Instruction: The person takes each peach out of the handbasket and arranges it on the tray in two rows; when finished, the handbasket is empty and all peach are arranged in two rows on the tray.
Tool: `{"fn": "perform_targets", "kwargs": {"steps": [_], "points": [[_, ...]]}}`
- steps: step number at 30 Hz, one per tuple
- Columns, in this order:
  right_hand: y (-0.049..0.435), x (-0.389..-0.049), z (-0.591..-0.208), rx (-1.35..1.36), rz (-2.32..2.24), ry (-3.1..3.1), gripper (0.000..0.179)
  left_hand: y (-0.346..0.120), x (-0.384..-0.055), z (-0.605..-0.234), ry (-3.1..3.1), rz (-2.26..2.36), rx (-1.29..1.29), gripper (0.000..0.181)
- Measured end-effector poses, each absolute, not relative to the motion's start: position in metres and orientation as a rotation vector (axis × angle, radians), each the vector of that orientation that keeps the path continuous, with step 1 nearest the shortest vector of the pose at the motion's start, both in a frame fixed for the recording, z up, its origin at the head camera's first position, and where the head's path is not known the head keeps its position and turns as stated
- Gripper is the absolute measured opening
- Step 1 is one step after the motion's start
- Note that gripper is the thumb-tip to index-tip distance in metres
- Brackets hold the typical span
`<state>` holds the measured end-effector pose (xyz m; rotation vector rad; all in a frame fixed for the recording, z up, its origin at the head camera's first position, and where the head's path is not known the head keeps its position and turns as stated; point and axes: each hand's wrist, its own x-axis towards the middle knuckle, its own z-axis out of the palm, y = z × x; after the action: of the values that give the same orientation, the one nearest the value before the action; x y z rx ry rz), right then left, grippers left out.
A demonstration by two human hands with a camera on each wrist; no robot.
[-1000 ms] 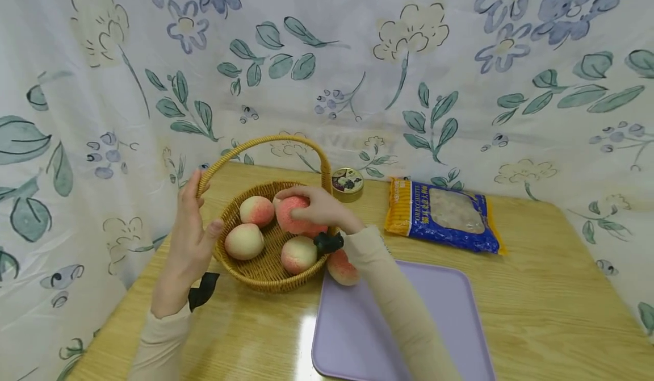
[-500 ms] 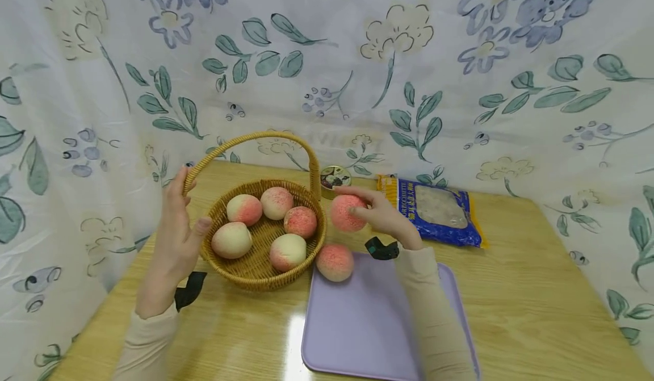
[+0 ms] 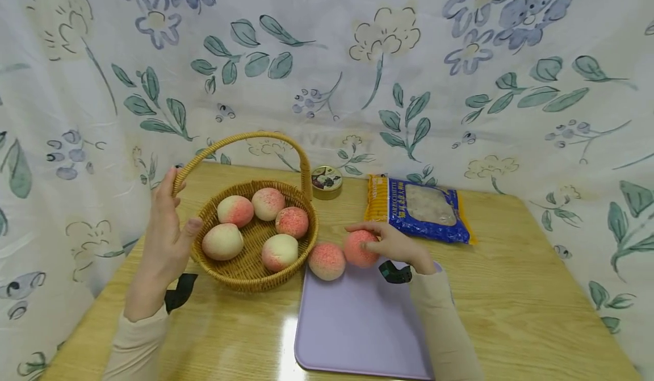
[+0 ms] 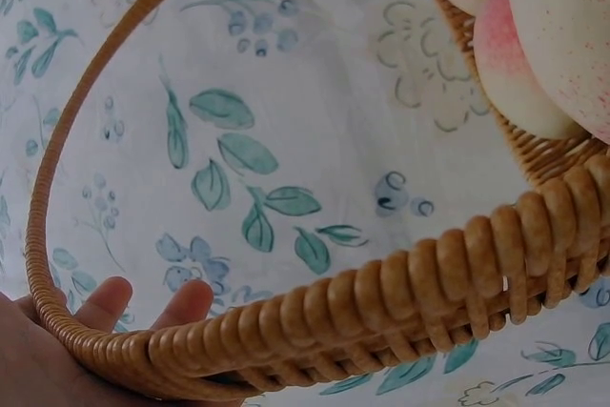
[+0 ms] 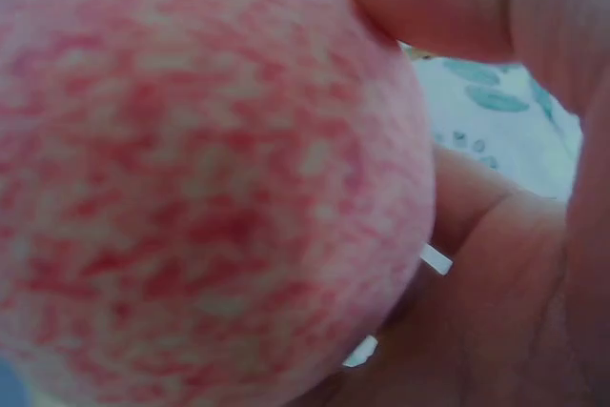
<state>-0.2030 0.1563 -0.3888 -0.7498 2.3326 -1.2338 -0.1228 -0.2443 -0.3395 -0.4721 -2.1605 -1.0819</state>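
Observation:
My right hand pinches a pink-speckled peach between thumb and fingers, over the far edge of the purple tray. That peach fills much of the right wrist view. Beside it, another peach rests at the tray's far left corner, close to the wicker basket. Several more peaches lie inside the basket, one of them a pale peach at the left. My left hand holds the basket's arched handle at its left side, thumb apart. Its fingertips show past the handle in the left wrist view.
Behind the basket stands a small round tin with a patterned lid. A blue and yellow bag of pasta lies at the back right, beyond the tray. A floral curtain hangs behind the wooden table.
My right hand has lifted a peach out of the basket and carried it right and nearer, to the tray's far edge beside the other peach. The left hand keeps its place at the handle.

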Motion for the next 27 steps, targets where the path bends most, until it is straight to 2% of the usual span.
{"fn": "perform_targets", "kwargs": {"steps": [10,20,27], "points": [[0.161,-0.197,-0.413,-0.907,-1.186,2.261,0.047,-0.244,-0.123,-0.339,-2.161,-1.092,-0.475,0.082],[0.162,-0.193,-0.416,-0.839,-1.257,2.229,0.054,-0.242,-0.122,-0.338,-2.15,-1.075,-0.477,0.083],[0.161,-0.191,-0.419,-0.89,-1.311,2.217,0.062,-0.244,-0.121,-0.339,-2.161,-1.079,-0.473,0.082]]}}
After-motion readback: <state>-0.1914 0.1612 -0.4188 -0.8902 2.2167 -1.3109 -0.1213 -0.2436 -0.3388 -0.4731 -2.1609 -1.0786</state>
